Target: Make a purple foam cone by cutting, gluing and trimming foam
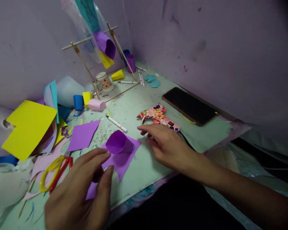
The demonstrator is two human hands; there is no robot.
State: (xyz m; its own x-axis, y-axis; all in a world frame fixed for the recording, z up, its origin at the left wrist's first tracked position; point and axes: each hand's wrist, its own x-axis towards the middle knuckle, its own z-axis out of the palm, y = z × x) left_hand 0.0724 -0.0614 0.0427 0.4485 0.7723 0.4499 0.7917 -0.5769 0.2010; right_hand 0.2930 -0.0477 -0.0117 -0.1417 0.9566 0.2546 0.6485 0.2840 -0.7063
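Note:
A small purple paper tube (127, 144) stands on a flat purple sheet (124, 166) near the table's front edge. My left hand (79, 191) hovers to its left, thumb and fingers apart, with nothing visible between them. On the other side, my right hand (170, 145) has its index finger stretched out and holds nothing that I can see. Just beyond that hand lies a hot glue gun (156, 115) with a flower pattern, its nozzle pointing left. A white marker (116, 123) with a green tip rests behind the tube.
Scissors (60, 172) with yellow and red handles lie at left, among paper scraps and a yellow sheet (30, 124). A purple square (83, 135) lies nearby. Behind are a stick frame (85, 65), a paper cup (105, 82) and several markers. A phone (190, 103) lies at right.

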